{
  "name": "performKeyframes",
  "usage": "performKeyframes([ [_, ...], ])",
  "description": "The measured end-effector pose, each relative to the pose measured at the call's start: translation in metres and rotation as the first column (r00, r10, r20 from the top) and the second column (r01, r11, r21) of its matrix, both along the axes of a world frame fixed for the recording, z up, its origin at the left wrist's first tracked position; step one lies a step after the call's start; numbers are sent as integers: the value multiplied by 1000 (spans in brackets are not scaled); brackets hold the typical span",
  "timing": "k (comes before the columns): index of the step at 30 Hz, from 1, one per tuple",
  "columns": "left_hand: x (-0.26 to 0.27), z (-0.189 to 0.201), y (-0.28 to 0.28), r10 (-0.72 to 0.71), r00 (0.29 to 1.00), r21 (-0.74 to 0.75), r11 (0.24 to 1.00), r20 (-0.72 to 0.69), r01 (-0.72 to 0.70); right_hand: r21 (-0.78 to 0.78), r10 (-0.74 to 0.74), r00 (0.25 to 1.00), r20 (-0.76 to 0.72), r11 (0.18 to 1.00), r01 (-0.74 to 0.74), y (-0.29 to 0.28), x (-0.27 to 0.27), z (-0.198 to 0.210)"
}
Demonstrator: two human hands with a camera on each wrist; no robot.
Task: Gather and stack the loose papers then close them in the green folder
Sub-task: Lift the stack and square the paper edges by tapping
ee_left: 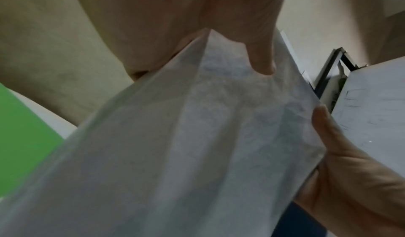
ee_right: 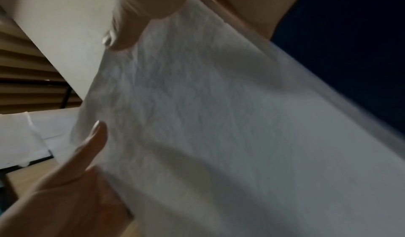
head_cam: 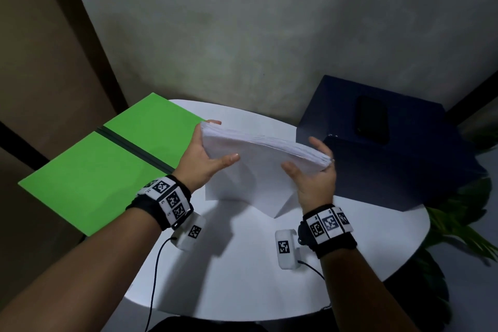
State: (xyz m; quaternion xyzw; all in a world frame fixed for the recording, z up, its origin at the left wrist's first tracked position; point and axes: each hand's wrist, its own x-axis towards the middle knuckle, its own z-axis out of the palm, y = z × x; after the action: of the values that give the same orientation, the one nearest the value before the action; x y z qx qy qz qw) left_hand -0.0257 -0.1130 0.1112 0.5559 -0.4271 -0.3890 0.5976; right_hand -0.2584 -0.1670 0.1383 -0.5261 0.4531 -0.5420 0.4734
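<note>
One stack of white papers [head_cam: 258,153] is held up above the round white table [head_cam: 242,264], between two hands. The left hand [head_cam: 200,159] grips the stack's left end, thumb lying across the near face and fingers wrapped behind, their tips showing over the top corner. The right hand [head_cam: 315,172] grips the right end the same way, thumb on the near face, fingers curled round the far side. From the left wrist view the thumb [ee_left: 328,136] presses flat on the sheet; from the right wrist view the thumb [ee_right: 92,142] does likewise, with a fingertip hooked over the top edge. The sheets cannot be counted (the edge shows many thin layers, blurred). Lower sheets hang down and reach the table in at least two loose corners.

One green folder [head_cam: 107,159] lies open and flat at the table's left edge, overhanging it, with one dark spine strip between its two panels. It lies just left of the stack.

One dark blue box [head_cam: 390,164] sits on the right, with one black phone [head_cam: 373,122] on top. Green plant leaves [head_cam: 463,218] show beyond the table's right edge.

Each wrist carries one band [head_cam: 172,201] of square black-and-white coded markers and one white camera unit [head_cam: 285,248] with a marker and a cable. No readable writing or brand shows anywhere.
</note>
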Motion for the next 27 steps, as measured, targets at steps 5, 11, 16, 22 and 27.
performKeyframes([
  [5, 6, -1, -6, -24, 999, 54, 998, 41, 21, 48, 1, 1000, -14, 999, 0, -8, -5, 0],
  [11, 2, -3, -11, 6, 999, 47, 999, -40, -4, 104, 8, 1000, 22, 994, -10, -15, -5, -7],
  [16, -3, 2, -11, 55, 994, 38, 998, -96, -51, 195, -24, 1000, 19, 981, 20, -18, 6, -15],
  [22, 1, 34, -7, 389, 853, -132, 921, 347, -367, 150, 22, 1000, 21, 988, -25, -20, 9, -1],
  [27, -16, 96, -13, 168, 247, -156, 985, 954, -66, -232, 143, 941, -306, 948, -220, -20, 22, 30],
])
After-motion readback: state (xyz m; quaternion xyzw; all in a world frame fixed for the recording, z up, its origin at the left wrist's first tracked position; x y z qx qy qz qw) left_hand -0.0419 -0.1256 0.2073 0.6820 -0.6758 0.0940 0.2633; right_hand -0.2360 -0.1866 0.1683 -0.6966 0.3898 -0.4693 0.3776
